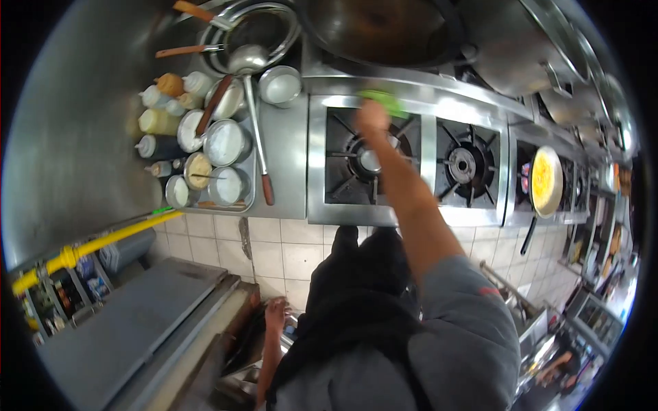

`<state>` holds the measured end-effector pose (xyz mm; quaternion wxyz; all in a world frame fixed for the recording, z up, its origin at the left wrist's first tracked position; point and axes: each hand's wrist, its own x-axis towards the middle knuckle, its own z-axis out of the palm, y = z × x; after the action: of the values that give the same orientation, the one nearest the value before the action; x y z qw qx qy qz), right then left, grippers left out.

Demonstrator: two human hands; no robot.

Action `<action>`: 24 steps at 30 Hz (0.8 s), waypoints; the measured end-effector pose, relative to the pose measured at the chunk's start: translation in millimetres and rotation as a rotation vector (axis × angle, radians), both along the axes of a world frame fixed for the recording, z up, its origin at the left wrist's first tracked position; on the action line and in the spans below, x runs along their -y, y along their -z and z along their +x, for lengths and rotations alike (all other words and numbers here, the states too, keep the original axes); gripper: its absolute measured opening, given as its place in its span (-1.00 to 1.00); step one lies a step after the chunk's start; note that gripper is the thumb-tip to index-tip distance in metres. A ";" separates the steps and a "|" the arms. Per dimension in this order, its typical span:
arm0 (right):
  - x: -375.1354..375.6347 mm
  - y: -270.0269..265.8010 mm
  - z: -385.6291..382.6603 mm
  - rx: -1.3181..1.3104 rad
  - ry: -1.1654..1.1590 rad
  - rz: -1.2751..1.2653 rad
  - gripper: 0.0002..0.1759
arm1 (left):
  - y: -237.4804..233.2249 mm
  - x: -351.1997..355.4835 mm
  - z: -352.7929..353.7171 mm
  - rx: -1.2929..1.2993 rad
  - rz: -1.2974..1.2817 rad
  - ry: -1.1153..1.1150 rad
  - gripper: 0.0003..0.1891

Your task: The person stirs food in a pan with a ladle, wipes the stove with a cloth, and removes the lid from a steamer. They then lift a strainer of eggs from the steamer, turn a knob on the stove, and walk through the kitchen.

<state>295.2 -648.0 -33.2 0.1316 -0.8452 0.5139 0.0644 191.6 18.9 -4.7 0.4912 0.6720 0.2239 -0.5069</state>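
My right hand (373,118) reaches across the near stove burner (370,159) and is closed on a bright green cloth (385,101). The cloth lies against the steel rim behind the burner grate, and both cloth and hand are blurred by motion. Low at my side hangs my left hand (276,314), its fingers loosely apart with nothing visible in them. It is beside the edge of a grey-topped unit (137,322) at the lower left.
A frying pan (546,181) with yellow food sits on a right-hand burner, its handle jutting toward the floor. Left of the stove, a tray (252,195) bears squeeze bottles and metal containers, beside a long ladle (256,130). Large pots (514,51) stand behind. Another person (565,363) is at lower right.
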 end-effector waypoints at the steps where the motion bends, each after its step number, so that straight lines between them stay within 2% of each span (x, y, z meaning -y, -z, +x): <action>1: -34.4 12.8 33.5 -0.075 -0.255 -0.111 -0.77 | -10.1 2.0 -10.9 0.015 0.108 0.022 -0.73; 2: -57.9 18.7 65.6 -0.028 -0.328 -0.049 -0.72 | -14.1 6.0 -17.9 0.038 0.209 0.032 -0.73; 3: -85.5 14.7 76.5 0.111 -0.436 -0.074 -0.67 | -15.3 7.8 -19.2 -0.017 0.168 0.008 -0.75; 4: -114.1 19.0 77.7 0.263 -0.342 -0.123 -0.67 | -18.3 13.6 -16.7 -0.018 0.174 0.012 -0.75; 6: -161.0 4.1 26.2 0.351 -0.482 -0.162 -0.71 | -33.8 55.9 6.5 0.173 0.096 0.192 -0.74; 7: -186.2 1.9 -6.1 0.368 -0.566 -0.051 -0.72 | -46.0 85.1 20.2 0.229 0.048 0.157 -0.72; 8: -215.1 0.8 -31.3 0.226 -0.502 0.233 -0.73 | -40.2 106.5 39.0 0.249 0.027 0.162 -0.72; 9: -237.8 0.2 -63.7 0.222 -0.529 0.460 -0.71 | -33.4 125.6 53.1 0.377 -0.025 0.316 -0.63; 10: -268.0 13.6 -94.8 0.305 -0.523 0.518 -0.69 | -28.0 149.0 69.3 0.507 -0.083 0.482 -0.52; 11: -265.9 -8.0 -108.3 0.252 -0.696 0.726 -0.66 | -43.1 186.3 78.4 0.647 -0.082 0.609 -0.40; 12: -263.8 -7.4 -114.4 0.353 -0.870 0.754 -0.65 | -58.5 223.0 81.8 0.787 -0.101 0.750 -0.27; 13: -255.2 -34.5 -118.2 0.345 -0.756 0.767 -0.64 | -41.7 241.3 95.3 0.830 -0.172 0.964 -0.08; 14: -237.1 -59.8 -121.3 0.569 -0.716 0.756 -0.60 | -33.3 264.7 97.8 0.966 -0.304 0.971 -0.23; 15: -224.7 -80.8 -125.0 0.794 -0.682 0.736 -0.56 | -44.4 292.1 102.5 0.711 -0.454 0.959 -0.33; 16: -207.3 -98.3 -123.2 0.772 -0.595 0.782 -0.53 | -57.7 320.3 108.4 0.450 -0.571 0.943 -0.41; 17: -188.5 -112.8 -126.3 0.755 -0.522 0.836 -0.50 | -55.4 336.3 113.5 0.560 -0.577 0.908 -0.57; 18: -174.1 -124.6 -138.7 0.765 -0.485 0.800 -0.50 | -56.9 355.0 128.8 0.580 -0.590 0.959 -0.59; 19: -163.1 -134.7 -149.5 0.914 -0.316 0.842 -0.49 | -60.2 373.6 145.1 0.606 -0.596 1.003 -0.60; 20: -152.4 -142.2 -159.5 1.063 -0.150 0.883 -0.49 | -90.8 394.7 152.5 0.627 -0.509 0.996 -0.61; 21: -142.8 -141.8 -176.8 1.088 -0.047 0.778 -0.51 | -119.4 412.3 157.8 0.650 -0.424 0.979 -0.63; 23: -131.2 -126.5 -230.0 1.076 0.155 0.634 -0.52 | -110.2 428.3 196.1 0.839 -0.431 1.032 -0.61; 24: -128.9 -110.4 -263.0 1.047 0.256 0.597 -0.52 | -107.6 433.8 211.0 0.846 -0.446 1.047 -0.61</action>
<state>32.2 -519.0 77.2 0.6042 -0.6229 0.4382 -0.2346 402.6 -414.9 102.9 0.3540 0.7139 -0.4476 -0.4058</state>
